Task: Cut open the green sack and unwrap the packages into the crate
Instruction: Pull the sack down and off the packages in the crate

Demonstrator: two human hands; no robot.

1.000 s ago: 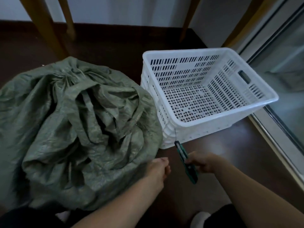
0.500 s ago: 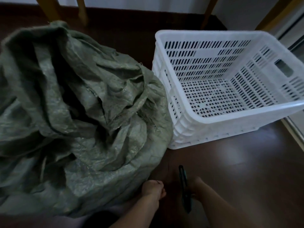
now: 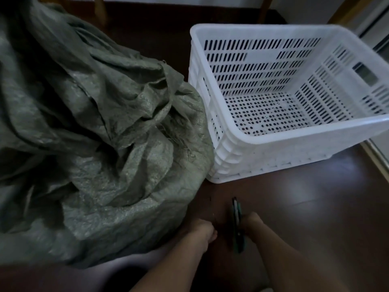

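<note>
The big crumpled green woven sack (image 3: 101, 133) fills the left half of the view, frayed threads hanging at its right edge. Beside it on the right, touching it, stands the white slotted crate (image 3: 294, 133) with nothing inside. At the bottom centre my right hand (image 3: 252, 223) grips dark green scissors (image 3: 236, 211), blades closed and pointing away from me. My left hand (image 3: 203, 230) sits just left of them by the sack's lower edge, fingers curled and pinching what looks like a thin dark thread (image 3: 213, 216). No packages are visible.
Everything rests on a dark brown wooden floor (image 3: 305, 207). Wooden furniture legs (image 3: 100, 11) stand behind the sack. A sliding-door track and frame (image 3: 376, 152) run along the right edge, close to the crate.
The view has dropped and moved closer to the sack and crate. Both hands with the scissors have sunk lower toward the floor, keeping their grip.
</note>
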